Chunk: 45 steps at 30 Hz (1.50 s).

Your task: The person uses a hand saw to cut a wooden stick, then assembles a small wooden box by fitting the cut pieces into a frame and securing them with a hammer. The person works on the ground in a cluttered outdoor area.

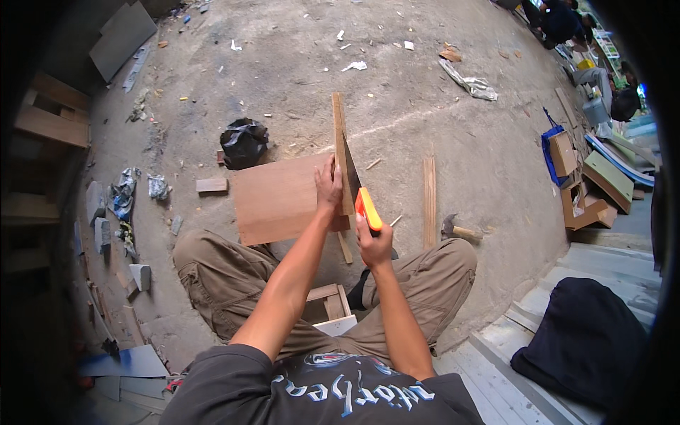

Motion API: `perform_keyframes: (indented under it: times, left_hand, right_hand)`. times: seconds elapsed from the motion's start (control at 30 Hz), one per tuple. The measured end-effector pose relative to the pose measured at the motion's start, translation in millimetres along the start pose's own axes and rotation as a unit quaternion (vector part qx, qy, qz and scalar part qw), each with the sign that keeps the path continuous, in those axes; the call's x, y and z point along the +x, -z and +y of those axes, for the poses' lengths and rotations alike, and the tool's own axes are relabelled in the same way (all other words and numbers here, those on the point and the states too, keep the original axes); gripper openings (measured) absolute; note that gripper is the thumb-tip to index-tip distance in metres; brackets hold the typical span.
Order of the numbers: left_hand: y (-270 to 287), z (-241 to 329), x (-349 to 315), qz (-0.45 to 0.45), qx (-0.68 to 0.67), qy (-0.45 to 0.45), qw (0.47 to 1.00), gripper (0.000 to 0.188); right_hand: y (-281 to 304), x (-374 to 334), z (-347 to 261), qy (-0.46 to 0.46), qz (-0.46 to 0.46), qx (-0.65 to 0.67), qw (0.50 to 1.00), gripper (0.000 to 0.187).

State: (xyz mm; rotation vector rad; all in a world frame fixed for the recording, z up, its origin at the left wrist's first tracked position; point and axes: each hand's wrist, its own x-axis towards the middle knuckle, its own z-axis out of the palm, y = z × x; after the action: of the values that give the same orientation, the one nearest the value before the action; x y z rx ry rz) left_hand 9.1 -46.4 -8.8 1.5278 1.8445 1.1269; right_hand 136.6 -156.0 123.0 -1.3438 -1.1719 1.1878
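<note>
My right hand point(373, 244) is wrapped round the orange and yellow handle of a handsaw point(367, 207). Its dark, narrow blade runs up and away along the right side of a long wooden plank point(338, 134). Against the plank's left side, my left hand point(328, 185) holds on with the fingers pointing away from me. Beneath that hand lies a wide, flat reddish-brown wooden board point(280, 195), in front of my left knee. How far the blade is into the wood cannot be made out.
A claw hammer point(462, 229) and wooden strips point(430, 202) lie to the right. Beyond the board stands a black plastic bag point(243, 144), with a small wood block point(212, 185) near it. Scraps litter the concrete floor. A black cloth bundle point(581, 343) rests at lower right; people point(563, 25) are at far right.
</note>
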Motion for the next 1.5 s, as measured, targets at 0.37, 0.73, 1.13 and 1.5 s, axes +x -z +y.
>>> perform_keyframes:
  times: [0.37,0.73,1.13,1.5]
  left_hand:
    - [55,78,-37,0.056,-0.132,-0.017,0.990,0.044]
    - [164,89,-141,-0.071,-0.327,0.053,0.941,0.055]
    - [208,112,-151,-0.045,-0.347,-0.049,0.936,0.033]
    - [266,161,-116,-0.015,-0.220,-0.153,0.963,0.032]
  right_hand:
    - [-10,-52,-74,0.157,0.052,-0.044,0.985,0.022]
    - [-22,43,-169,0.275,0.083,-0.071,0.955,0.029]
    - [-71,-6,-154,0.187,-0.113,0.117,0.969,0.030]
    - [-56,-46,-169,0.226,-0.169,0.080,0.956,0.028]
